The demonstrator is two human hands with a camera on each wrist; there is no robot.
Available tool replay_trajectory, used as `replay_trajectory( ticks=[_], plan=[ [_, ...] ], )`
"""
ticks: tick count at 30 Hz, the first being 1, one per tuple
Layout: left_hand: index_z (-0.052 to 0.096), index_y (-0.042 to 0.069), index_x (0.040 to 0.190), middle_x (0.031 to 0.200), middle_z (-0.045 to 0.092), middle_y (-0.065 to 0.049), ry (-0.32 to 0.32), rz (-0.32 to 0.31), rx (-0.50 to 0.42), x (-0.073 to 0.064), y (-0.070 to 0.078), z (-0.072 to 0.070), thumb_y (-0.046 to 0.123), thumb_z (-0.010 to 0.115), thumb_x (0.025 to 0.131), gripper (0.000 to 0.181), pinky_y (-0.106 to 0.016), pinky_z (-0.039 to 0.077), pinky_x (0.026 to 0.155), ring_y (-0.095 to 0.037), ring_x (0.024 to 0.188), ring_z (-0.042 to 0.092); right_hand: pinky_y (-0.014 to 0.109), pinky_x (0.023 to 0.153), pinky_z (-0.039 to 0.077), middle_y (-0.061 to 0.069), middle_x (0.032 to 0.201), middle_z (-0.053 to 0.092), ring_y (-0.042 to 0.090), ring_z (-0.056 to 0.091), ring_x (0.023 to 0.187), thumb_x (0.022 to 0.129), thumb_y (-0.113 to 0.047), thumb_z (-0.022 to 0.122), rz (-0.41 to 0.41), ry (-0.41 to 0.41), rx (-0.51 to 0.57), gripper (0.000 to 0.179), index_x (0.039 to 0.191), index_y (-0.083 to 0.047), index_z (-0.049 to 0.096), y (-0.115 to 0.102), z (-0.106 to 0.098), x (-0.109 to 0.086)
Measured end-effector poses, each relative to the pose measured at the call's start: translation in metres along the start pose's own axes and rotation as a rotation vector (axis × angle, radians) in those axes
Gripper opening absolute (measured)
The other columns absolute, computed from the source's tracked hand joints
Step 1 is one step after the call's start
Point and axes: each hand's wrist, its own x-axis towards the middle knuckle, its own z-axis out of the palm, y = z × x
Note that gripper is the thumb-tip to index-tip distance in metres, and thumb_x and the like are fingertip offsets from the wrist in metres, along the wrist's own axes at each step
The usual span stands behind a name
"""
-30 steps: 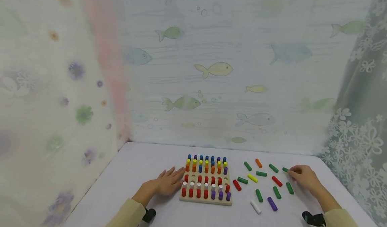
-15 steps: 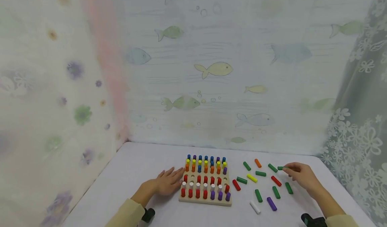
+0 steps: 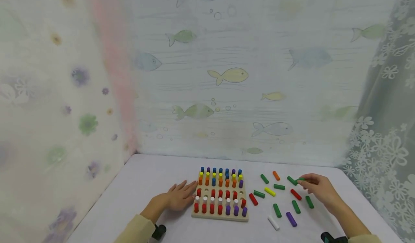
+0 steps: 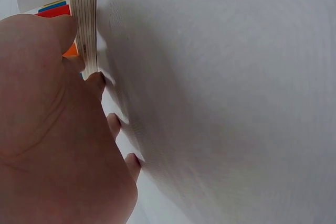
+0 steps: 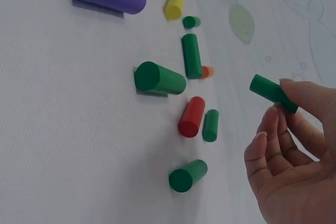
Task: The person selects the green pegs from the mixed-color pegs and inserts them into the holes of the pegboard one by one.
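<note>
My right hand (image 3: 319, 188) pinches a green peg (image 5: 273, 93) between thumb and fingertips, held up over the right side of the table. In the right wrist view the peg points away from the thumb, with the other fingers curled below it. My left hand (image 3: 179, 196) lies flat with fingers spread, fingertips right at the left edge of the wooden pegboard (image 3: 220, 217). The left wrist view shows the thumb at the side of the board. Rows of blue, yellow, orange, red, white and purple pegs stand in the board; a few holes show bare in one middle row.
Loose pegs lie scattered right of the board: several green ones, red ones, an orange peg (image 3: 276, 175), a yellow peg (image 3: 270, 191), a white peg (image 3: 273, 223) and a purple peg (image 3: 291, 219). A white cloth covers the table (image 3: 155, 167). Patterned curtains (image 3: 207, 91) hang close behind it.
My right hand has moved left with the green peg, over near another loose green peg. My left hand stays by the pegboard.
</note>
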Motion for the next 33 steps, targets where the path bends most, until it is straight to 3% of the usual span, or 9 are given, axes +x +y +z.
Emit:
replay_trajectory(
  ticks=[13, 23, 33],
  plan=[
    [0.021, 0.027, 0.165, 0.170, 0.025, 0.001, -0.002, 0.005, -0.001, 0.003, -0.002, 0.003, 0.064, 0.035, 0.104, 0.073, -0.065, 0.005, 0.123, -0.034, 0.158, 0.012, 0.032, 0.075, 0.056, 0.019, 0.113, 0.070, 0.024, 0.061, 0.094, 0.104, -0.028, 0.061, -0.006, -0.039, 0.021, 0.047, 0.132, 0.011, 0.057, -0.009, 0.008, -0.005],
    [0.022, 0.023, 0.165, 0.169, 0.026, -0.002, -0.011, 0.003, 0.017, -0.007, 0.014, -0.007, 0.054, 0.037, 0.107, 0.067, -0.066, 0.008, 0.122, -0.037, 0.157, 0.014, 0.034, 0.076, 0.056, 0.015, 0.116, 0.070, 0.026, 0.064, 0.098, 0.103, -0.031, 0.064, -0.051, -0.058, 0.011, 0.048, 0.129, 0.008, 0.060, -0.016, 0.013, -0.010],
    [0.024, 0.021, 0.164, 0.169, 0.027, -0.002, -0.002, -0.007, 0.006, 0.001, 0.002, 0.000, 0.055, 0.037, 0.107, 0.068, -0.064, 0.008, 0.123, -0.035, 0.157, 0.014, 0.047, 0.091, 0.058, 0.013, 0.111, 0.074, 0.032, 0.070, 0.104, 0.102, -0.027, 0.065, -0.104, -0.099, 0.070, 0.040, 0.125, 0.006, 0.062, -0.035, 0.024, -0.014]
  ],
)
